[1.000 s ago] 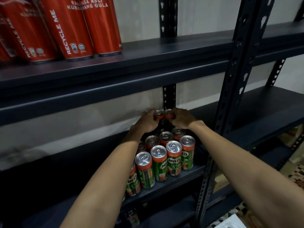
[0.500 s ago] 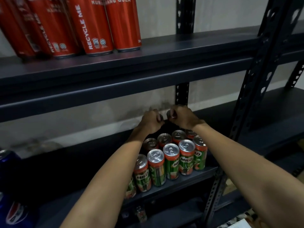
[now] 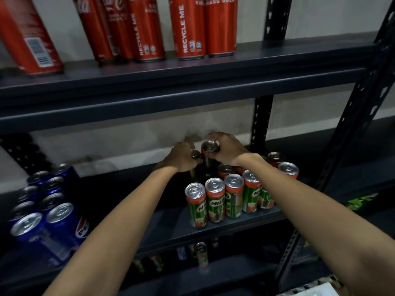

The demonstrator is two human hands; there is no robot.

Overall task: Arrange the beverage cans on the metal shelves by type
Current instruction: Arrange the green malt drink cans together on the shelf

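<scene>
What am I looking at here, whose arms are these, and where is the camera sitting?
There is no machine: a person wears the camera on their head, so it looks forward and down along their own arms. They stand at a dark metal shelf. The left hand grips the top of one slim can at the back, and the right hand grips another can beside it. In front of them stand green Milo cans. Blue Pepsi cans stand further left on that shelf, and red cola cans on the shelf above.
</scene>
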